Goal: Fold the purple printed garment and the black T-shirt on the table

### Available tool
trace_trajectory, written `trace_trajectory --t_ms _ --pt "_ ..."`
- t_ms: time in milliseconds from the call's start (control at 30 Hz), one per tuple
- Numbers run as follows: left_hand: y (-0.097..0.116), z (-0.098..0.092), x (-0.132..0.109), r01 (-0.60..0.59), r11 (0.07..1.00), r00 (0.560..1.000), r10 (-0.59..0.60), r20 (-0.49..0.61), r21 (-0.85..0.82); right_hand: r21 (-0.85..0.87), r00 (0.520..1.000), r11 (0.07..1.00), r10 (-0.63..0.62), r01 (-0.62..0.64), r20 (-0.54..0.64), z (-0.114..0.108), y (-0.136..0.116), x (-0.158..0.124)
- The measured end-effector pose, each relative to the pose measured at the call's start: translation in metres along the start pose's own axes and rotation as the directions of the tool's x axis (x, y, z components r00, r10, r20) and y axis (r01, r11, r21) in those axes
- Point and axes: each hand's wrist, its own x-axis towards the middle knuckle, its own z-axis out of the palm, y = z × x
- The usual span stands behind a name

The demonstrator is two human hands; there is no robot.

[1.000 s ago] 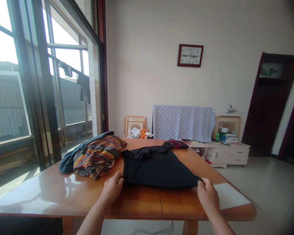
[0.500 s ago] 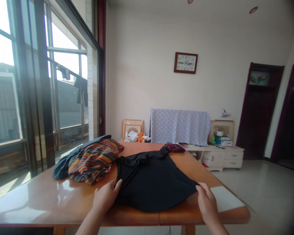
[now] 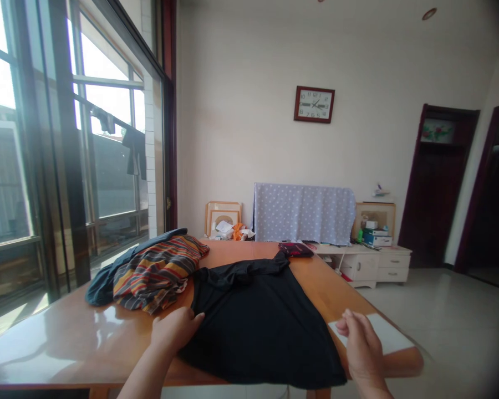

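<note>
A black garment (image 3: 258, 327) lies spread flat on the wooden table (image 3: 87, 343), its lower hem reaching the near edge. My left hand (image 3: 175, 331) rests on the garment's left side edge, fingers closed on the cloth. My right hand (image 3: 361, 346) hovers just off the garment's right side, above a white sheet of paper (image 3: 388, 331). Its fingers are loosely apart and hold nothing; it is slightly blurred.
A pile of striped and dark blue clothes (image 3: 149, 269) sits on the table's left. A small dark red item (image 3: 296, 249) lies at the far edge. A large window is on the left. A low white cabinet (image 3: 376, 265) and a dotted cloth cover (image 3: 303, 213) stand by the far wall.
The black garment has slid toward me and now reaches the near table edge. My right hand has let go of its corner and lifted to the right. My left hand stays on the left edge.
</note>
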Motion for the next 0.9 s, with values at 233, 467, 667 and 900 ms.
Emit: trace_trajectory --t_ms 233,467,667,900 --pt "0.018 0.002 0.012 -0.078 0.997 0.994 0.076 -0.079 -0.018 -0.043 0.984 0.998 0.046 -0.039 0.171 0.019 -0.014 0.019" --pt "0.018 0.014 0.041 -0.086 0.996 0.994 0.083 -0.070 -0.035 -0.129 0.882 0.992 0.070 -0.011 0.466 0.075 -0.025 0.025" --pt "0.013 0.005 0.079 -0.039 0.999 0.979 0.045 -0.199 0.032 -0.160 0.661 0.980 0.042 0.119 0.749 0.143 -0.034 0.021" --pt "-0.006 0.008 0.121 -0.066 0.985 0.941 0.115 -0.318 0.162 -0.314 0.619 0.853 -0.013 0.417 0.785 0.223 -0.020 0.038"
